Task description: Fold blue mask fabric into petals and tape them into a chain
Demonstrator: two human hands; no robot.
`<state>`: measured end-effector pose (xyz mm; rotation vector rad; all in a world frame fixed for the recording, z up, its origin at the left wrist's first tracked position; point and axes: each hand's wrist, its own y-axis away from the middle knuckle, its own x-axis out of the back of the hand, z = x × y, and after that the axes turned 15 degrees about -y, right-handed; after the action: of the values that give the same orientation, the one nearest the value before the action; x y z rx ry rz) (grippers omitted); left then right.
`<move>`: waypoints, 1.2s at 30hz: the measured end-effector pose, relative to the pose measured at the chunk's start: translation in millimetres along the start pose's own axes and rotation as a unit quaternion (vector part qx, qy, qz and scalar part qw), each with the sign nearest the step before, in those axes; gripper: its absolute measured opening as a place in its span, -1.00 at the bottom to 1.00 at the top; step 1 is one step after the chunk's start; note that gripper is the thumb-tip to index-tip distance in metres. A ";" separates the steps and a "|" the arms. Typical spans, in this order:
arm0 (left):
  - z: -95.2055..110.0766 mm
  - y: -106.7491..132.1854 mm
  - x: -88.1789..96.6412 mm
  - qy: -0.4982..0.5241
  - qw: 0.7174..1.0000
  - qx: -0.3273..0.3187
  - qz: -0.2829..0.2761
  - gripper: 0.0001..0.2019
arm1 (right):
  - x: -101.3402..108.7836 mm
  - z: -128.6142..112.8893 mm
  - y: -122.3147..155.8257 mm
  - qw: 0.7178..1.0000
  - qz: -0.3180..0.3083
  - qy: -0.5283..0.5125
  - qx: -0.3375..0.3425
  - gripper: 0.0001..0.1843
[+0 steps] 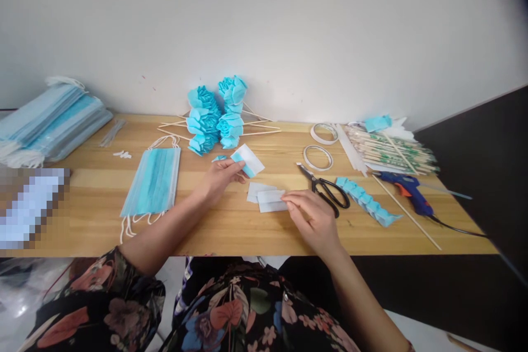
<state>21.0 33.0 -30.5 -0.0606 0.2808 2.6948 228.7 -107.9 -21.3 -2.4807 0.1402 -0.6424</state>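
My left hand [223,177] pinches a small rectangle of blue and white mask fabric [252,160] above the middle of the table. To its right, my right hand [315,217] has its fingertips closed on the edge of a white fabric piece [271,201]. Another pale fabric piece [254,190] lies partly under that one. A bit of blue fabric [219,158] shows just behind my left hand. Black-handled scissors [319,184] rest beyond my right hand, next to a folded blue fabric strip [367,201].
Blue fabric flowers on sticks [204,121] lie against the wall. Face masks [152,181] sit left, with a larger mask stack [53,121] behind. Two tape rolls [318,158], bundled sticks [388,148] and a blue glue gun [406,190] with its cord occupy the right.
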 end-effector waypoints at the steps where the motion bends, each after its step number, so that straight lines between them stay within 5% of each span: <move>1: -0.3 -0.4 0.3 -0.002 1.000 0.000 0.001 -0.65 | 2.2 1.3 3.9 1.000 0.001 0.006 -0.004 -0.79; 8: 9.0 2.5 -3.1 0.001 0.999 0.031 -0.007 -0.68 | 21.1 11.0 13.4 0.998 0.016 0.066 0.006 -0.79; 16: 41.4 11.9 -29.8 0.038 0.995 0.040 -0.079 -0.76 | 12.3 23.8 -47.9 0.979 -0.022 0.135 0.153 -0.44; 26: 16.4 -5.6 -36.6 0.126 0.990 0.048 -0.047 -0.77 | -6.7 47.2 -83.6 0.974 -0.101 0.077 0.185 -0.67; 36: 10.6 -0.2 -36.9 0.103 0.992 0.059 -0.052 -0.78 | -13.8 56.5 -71.3 0.995 -0.039 -0.008 0.093 -0.87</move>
<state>54.5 20.2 -17.0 -0.3106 0.4851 2.5654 240.6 -17.0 -28.7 -2.3201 -0.0230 -0.6381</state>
